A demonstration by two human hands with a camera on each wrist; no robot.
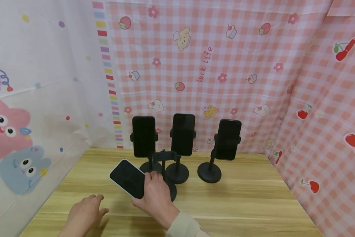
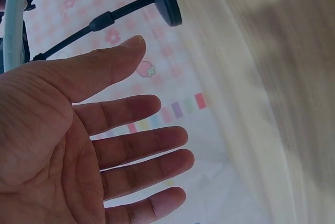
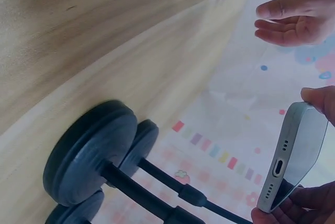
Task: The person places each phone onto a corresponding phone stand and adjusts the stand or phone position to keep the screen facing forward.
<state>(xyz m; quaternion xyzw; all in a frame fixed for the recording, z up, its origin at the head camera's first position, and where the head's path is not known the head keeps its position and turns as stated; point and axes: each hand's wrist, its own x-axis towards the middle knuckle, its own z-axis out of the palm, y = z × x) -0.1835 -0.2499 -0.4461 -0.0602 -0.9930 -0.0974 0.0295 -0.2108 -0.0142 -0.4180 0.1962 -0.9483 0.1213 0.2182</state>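
A smartphone (image 1: 127, 178) with a pale frame and dark screen is gripped at its lower end by my right hand (image 1: 156, 197). The right wrist view shows the phone's (image 3: 282, 161) charging port edge, with thumb and fingers on opposite sides. Just behind this hand stands a black phone stand (image 1: 165, 156) with no phone in its clamp, its base partly hidden by the hand. My left hand (image 1: 87, 210) hovers at the left, fingers extended and holding nothing. In the left wrist view its palm (image 2: 47, 145) faces the camera, fingers spread.
Three black stands hold dark phones at the back: a left phone (image 1: 144, 136), a middle phone (image 1: 183, 135) and a right phone (image 1: 229, 139). They stand on a wooden table (image 1: 242, 204). Patterned cloth (image 1: 225, 65) hangs behind and along both sides.
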